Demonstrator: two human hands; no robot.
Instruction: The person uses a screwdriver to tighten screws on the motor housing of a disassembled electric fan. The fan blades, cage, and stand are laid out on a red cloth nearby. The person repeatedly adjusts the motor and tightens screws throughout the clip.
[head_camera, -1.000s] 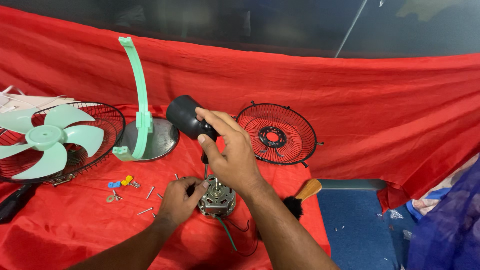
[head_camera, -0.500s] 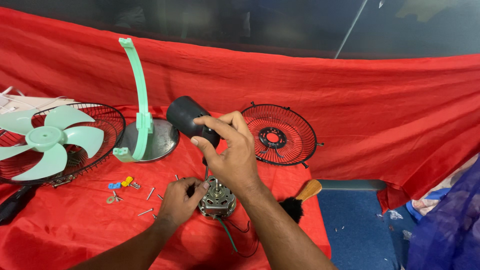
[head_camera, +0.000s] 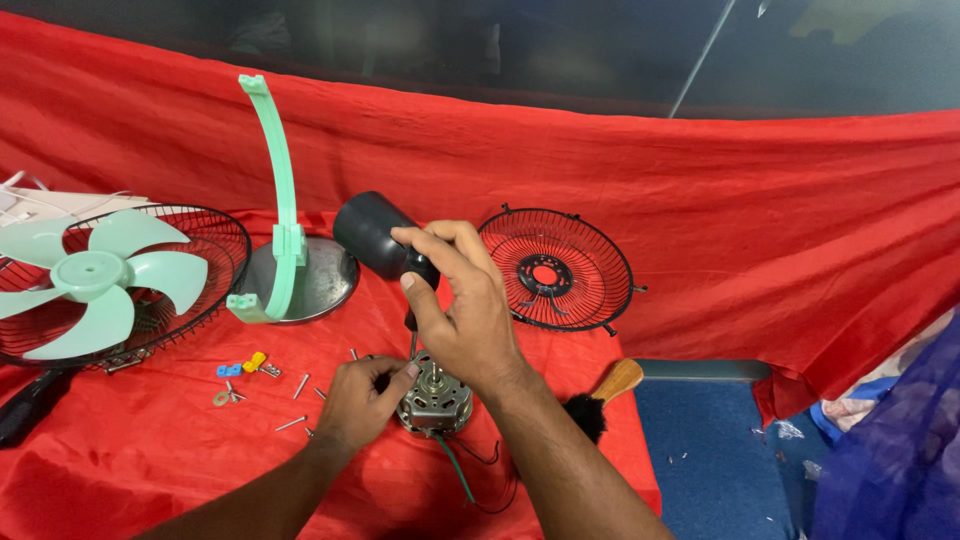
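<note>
The right hand (head_camera: 465, 320) is gripping a screwdriver (head_camera: 412, 300) upright over the fan motor (head_camera: 436, 398), fingers curled shut around its handle, little changed since half a second ago. The left hand (head_camera: 362, 402) is still pinching the motor's edge, steadying it on the red cloth (head_camera: 150, 460) beside scattered screws (head_camera: 300, 385).

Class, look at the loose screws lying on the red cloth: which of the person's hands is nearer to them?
Left. The left hand rests at the fan motor, right beside the screws. The right hand is raised above the motor, gripping a screwdriver, farther from them.
</note>
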